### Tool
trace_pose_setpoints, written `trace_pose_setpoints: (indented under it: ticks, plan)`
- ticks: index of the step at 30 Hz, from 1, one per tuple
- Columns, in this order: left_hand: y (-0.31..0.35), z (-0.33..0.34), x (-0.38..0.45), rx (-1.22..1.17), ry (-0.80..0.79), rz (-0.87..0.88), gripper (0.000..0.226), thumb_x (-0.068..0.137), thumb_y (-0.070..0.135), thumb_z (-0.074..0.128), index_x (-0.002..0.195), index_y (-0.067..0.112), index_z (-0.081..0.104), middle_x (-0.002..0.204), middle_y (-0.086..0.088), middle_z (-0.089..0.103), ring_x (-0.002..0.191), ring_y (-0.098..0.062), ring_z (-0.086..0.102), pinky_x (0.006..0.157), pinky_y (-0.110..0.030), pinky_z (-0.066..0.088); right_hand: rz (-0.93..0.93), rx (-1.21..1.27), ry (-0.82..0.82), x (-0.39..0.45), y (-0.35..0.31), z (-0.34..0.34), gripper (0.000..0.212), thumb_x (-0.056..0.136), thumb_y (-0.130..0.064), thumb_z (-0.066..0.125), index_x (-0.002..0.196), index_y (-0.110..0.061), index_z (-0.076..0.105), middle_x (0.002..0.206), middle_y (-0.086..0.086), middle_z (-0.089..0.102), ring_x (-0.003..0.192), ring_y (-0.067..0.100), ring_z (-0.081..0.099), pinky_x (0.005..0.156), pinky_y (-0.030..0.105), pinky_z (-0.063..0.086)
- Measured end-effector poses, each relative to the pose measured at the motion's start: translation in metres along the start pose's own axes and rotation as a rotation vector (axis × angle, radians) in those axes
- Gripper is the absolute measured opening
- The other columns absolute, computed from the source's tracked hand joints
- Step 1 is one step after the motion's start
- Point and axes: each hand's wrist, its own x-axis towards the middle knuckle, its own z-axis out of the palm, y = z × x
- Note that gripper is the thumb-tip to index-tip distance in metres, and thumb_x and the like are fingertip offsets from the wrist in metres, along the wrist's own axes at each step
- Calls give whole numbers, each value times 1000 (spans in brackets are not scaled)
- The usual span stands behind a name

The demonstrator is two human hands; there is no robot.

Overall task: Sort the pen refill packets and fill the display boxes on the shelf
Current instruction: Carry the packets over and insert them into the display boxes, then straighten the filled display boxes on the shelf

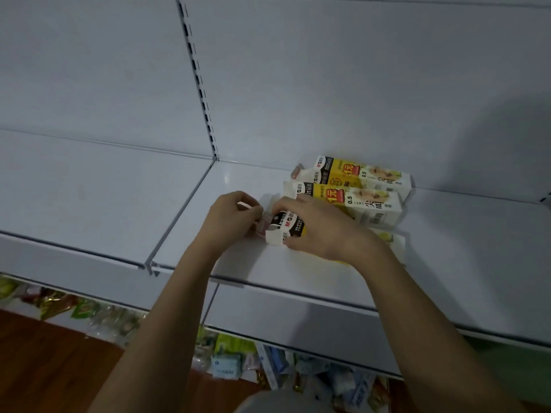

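Three display boxes on the shelf, rear box at 1 o'clock, middle box before it, front box at 7 o'clock between both hands

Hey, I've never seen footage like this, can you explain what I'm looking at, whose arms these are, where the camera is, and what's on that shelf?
There is no machine here. One wide-angle camera sits on a person's head and looks forward and down, so the two bare arms are that person's own.

They reach onto a white metal shop shelf. On it lie three white-and-yellow cardboard display boxes, side by side. The two farther ones lie untouched.

The right hand curls over the nearest box and holds it. The left hand pinches small pale packets at that box's open end; they are too blurred to read.

Below the shelf, colourful packaged goods show above a brown floor.
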Motion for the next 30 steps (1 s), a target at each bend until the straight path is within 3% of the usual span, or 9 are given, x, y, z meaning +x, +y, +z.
trace_pose_setpoints:
  ticks: [4, 7, 10, 13, 15, 18, 20, 24, 30]
  plan:
    - [18, -8, -8, -137, -61, 21, 7, 93, 11, 63, 95, 5, 65, 82, -11, 75, 68, -24, 69, 67, -35, 60, -33, 4, 58, 5, 0, 0, 31, 88, -29, 69, 118, -31, 63, 108, -5, 49, 100, 15, 50, 76, 28, 38]
    - [42, -15, -11, -223, 24, 147, 11, 94, 16, 64, 93, 5, 65, 85, -13, 74, 66, -20, 68, 62, -32, 60, -83, 73, 230, 8, -6, -10, 25, 89, -31, 70, 112, -25, 64, 110, -2, 51, 98, 15, 54, 80, 31, 44]
    - [70, -17, -13, -269, 53, 286, 13, 95, 18, 62, 92, 6, 68, 90, -11, 72, 72, -17, 69, 64, -29, 58, -145, 242, 431, 6, -15, -23, 24, 87, -30, 73, 109, -24, 64, 104, -7, 52, 91, 5, 54, 78, 27, 46]
    - [94, -19, -16, -303, 36, 389, 12, 95, 21, 62, 93, 12, 71, 90, -2, 73, 77, -14, 70, 66, -26, 57, -158, 424, 585, 1, -21, -32, 37, 84, -29, 76, 114, -28, 55, 107, -13, 56, 96, 6, 58, 79, 30, 51]
    - [104, -20, -16, -258, 7, 438, 10, 93, 23, 65, 95, 16, 72, 91, 5, 74, 81, -13, 71, 68, -26, 57, -124, 546, 622, -4, -22, -35, 48, 82, -29, 78, 118, -32, 46, 111, -16, 58, 100, 3, 59, 79, 27, 55]
    - [111, -18, -15, -187, -56, 474, 7, 91, 23, 70, 96, 20, 74, 96, 5, 75, 87, -19, 72, 75, -36, 60, -84, 651, 660, -8, -19, -33, 59, 80, -27, 80, 121, -36, 39, 118, -17, 56, 103, -15, 54, 77, 9, 49]
    - [111, -15, -14, -189, -60, 481, 7, 90, 23, 71, 96, 21, 75, 97, 5, 75, 90, -22, 72, 77, -41, 60, -66, 688, 684, -9, -16, -29, 63, 79, -28, 81, 124, -38, 37, 121, -14, 57, 108, -11, 55, 80, 14, 51]
    - [110, -7, -13, -291, 17, 471, 12, 96, 20, 62, 102, 16, 71, 98, 4, 73, 89, -17, 70, 73, -36, 60, -59, 709, 711, -8, -14, -26, 68, 79, -27, 80, 129, -37, 35, 119, -11, 58, 108, 2, 59, 85, 30, 56]
    - [107, -3, -12, -453, 55, 406, 28, 103, 14, 41, 119, 15, 64, 107, -6, 72, 98, -16, 69, 71, -31, 60, -22, 755, 706, -2, -25, -29, 55, 84, -35, 74, 127, -36, 40, 114, -14, 56, 96, -1, 60, 76, 19, 54]
